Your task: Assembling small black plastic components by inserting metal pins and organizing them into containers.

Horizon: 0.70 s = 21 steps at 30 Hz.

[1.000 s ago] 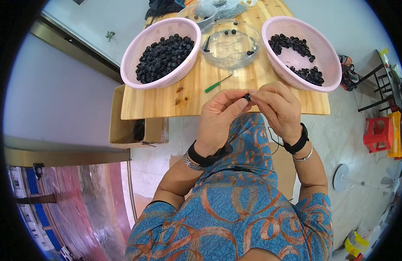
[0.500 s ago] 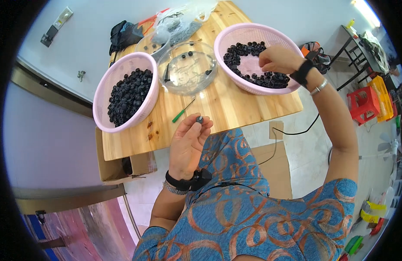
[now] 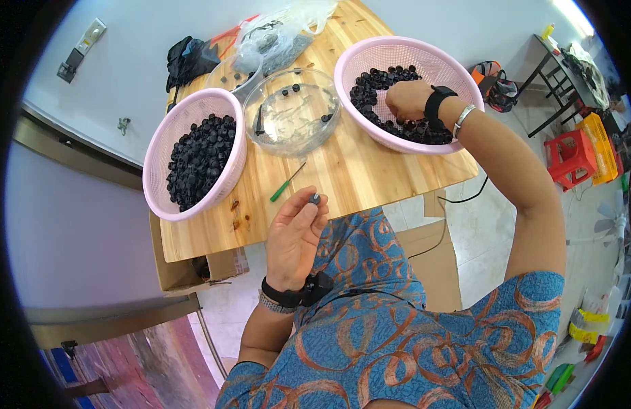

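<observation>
In my left hand (image 3: 295, 238), held up just past the table's near edge, a small dark knob (image 3: 315, 199) with a pale mark is pinched between thumb and fingers. My right hand (image 3: 409, 101) reaches down into the right pink basket (image 3: 459, 67), its fingers curled among black knobs (image 3: 370, 92); the fingertips and anything between them are hidden. A green-handled screwdriver (image 3: 280, 191) lies on the table just beyond my left hand. To the left, a second pink basket (image 3: 239, 146) is heaped with similar black knobs (image 3: 201, 160).
Between the baskets sits a round clear plastic tray (image 3: 288, 140) with a few black pieces. Behind it are another clear dish (image 3: 227, 73), plastic bags (image 3: 281, 37) and a black bag (image 3: 191, 60). A cardboard box (image 3: 223, 264) stands below the wooden table (image 3: 370, 177).
My right hand has moved left and lower into the right basket. My left hand still pinches the knob in nearly the same place. The view has shifted slightly.
</observation>
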{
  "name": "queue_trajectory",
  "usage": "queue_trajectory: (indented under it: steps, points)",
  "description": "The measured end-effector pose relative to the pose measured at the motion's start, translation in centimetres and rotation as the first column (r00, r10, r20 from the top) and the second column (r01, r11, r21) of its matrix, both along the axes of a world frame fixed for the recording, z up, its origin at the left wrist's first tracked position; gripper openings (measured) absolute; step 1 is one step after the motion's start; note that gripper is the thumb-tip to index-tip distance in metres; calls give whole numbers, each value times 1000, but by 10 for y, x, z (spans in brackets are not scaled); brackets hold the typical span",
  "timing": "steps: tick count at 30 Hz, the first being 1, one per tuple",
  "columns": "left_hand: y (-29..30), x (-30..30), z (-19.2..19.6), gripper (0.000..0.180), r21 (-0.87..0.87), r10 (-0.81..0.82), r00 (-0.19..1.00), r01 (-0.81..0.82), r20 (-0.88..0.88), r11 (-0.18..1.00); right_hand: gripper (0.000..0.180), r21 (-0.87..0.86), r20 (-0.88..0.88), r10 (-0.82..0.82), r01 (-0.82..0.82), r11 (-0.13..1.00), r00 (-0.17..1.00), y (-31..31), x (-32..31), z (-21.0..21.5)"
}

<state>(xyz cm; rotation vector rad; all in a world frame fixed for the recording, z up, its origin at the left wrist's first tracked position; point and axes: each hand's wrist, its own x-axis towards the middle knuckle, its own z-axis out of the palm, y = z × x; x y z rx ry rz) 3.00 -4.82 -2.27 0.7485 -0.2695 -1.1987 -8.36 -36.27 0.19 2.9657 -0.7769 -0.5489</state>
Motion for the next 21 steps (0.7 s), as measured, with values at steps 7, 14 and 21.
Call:
queue_trajectory:
  steps: [7,14,21]
  points:
    - [1,-3,5,25,-57,110,993,-112,-48,992,15,671,633,-383,-230,705,672,91,-12,65]
    - [-5,-20,8,27,-173,133,991,-126,29,977,9,633,765,-454,-404,660,457,190,-18,34]
    - [6,-32,-1,26,-238,177,983,-160,53,958,8,208,964,-142,-305,929,224,217,-4,8]
